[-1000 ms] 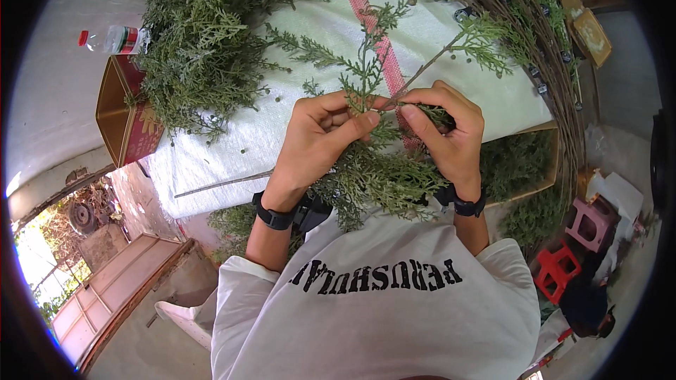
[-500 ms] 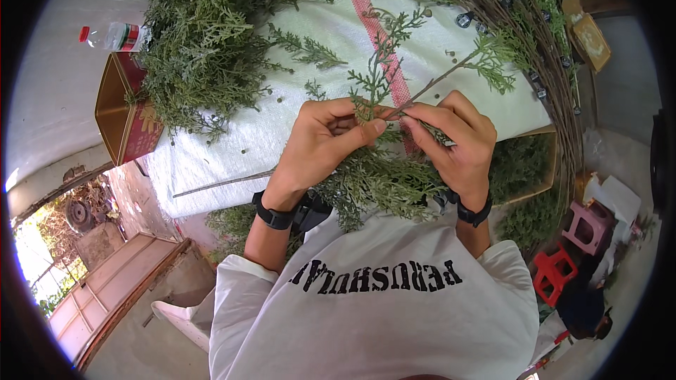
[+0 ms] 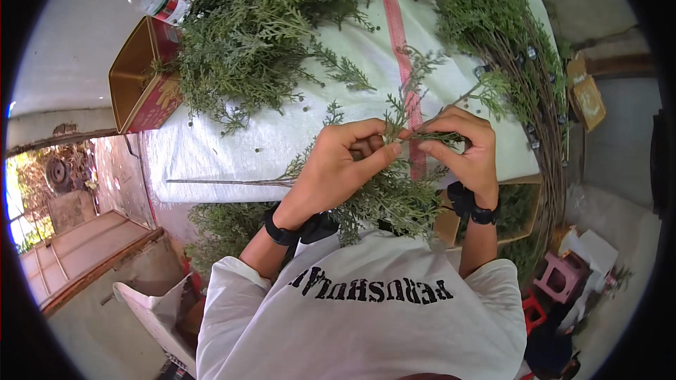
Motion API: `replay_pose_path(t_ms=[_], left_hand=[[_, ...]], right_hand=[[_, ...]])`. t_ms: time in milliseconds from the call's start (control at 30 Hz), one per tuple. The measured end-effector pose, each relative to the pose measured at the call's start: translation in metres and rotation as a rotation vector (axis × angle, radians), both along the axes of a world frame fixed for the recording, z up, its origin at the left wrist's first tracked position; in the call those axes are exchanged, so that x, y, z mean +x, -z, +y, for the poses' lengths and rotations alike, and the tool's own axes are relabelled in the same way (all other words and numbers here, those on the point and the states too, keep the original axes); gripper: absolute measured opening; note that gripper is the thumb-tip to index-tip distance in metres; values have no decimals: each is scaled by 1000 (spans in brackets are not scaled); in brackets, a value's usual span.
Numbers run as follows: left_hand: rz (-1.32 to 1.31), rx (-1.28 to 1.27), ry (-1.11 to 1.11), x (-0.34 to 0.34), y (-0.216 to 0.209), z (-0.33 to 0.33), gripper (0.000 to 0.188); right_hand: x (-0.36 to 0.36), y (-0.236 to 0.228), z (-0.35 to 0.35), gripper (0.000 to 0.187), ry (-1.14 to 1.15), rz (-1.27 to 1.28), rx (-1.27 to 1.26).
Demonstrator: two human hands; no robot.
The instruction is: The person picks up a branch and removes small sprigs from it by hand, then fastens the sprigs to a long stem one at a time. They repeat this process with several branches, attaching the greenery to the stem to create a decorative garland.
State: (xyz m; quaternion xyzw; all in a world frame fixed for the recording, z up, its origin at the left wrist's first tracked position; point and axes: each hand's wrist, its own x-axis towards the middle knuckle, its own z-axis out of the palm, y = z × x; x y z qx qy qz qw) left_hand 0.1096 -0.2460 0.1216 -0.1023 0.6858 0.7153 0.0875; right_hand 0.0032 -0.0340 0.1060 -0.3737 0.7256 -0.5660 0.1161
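My left hand point(image 3: 343, 162) and my right hand point(image 3: 461, 148) meet over the near edge of a white-covered table point(image 3: 232, 144). Both pinch a bunch of green evergreen sprigs point(image 3: 396, 121), with one thin bare stem point(image 3: 451, 107) sticking out to the upper right. More cut sprigs point(image 3: 384, 200) lie bunched under my hands against my chest. A big pile of the same greenery point(image 3: 250, 35) covers the far left of the table. A twig wreath ring point(image 3: 542, 105), partly dressed with green, curves along the right side.
An open red and gold tin box point(image 3: 141, 84) stands at the table's left corner, a plastic bottle point(image 3: 155, 1) behind it. A pink ribbon strip point(image 3: 398, 24) runs across the cloth. A long bare stick point(image 3: 225, 182) lies on the near edge. Small pink and red stools point(image 3: 556, 281) stand at lower right.
Both hands have shifted slightly while still working the sprig bunch; the sprigs stand less spread above my fingers and the bare stem now angles up to the right.
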Motion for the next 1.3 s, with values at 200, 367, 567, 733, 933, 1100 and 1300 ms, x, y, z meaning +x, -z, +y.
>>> replay_pose_path(t_ms=[200, 367, 567, 733, 933, 1100, 1300], left_hand=[[-7, -99, 10, 6, -11, -13, 19], [158, -107, -120, 4, -20, -14, 13], [307, -289, 64, -4, -26, -4, 17], [356, -176, -14, -5, -24, 11, 16], [293, -141, -40, -3, -20, 16, 14], [324, -158, -46, -4, -17, 17, 14], [410, -230, -33, -3, -18, 15, 14]], right_hand=[[7, -16, -22, 18, 30, 79, -69], [17, -46, -5, 18, 224, 96, 38], [27, -61, 1, 23, 275, 512, 123], [34, -61, -1, 24, 230, 558, 129], [37, -57, -1, 25, 288, 544, 118], [39, -55, 0, 26, 312, 547, 107], [42, -55, 1, 26, 255, 571, 161]])
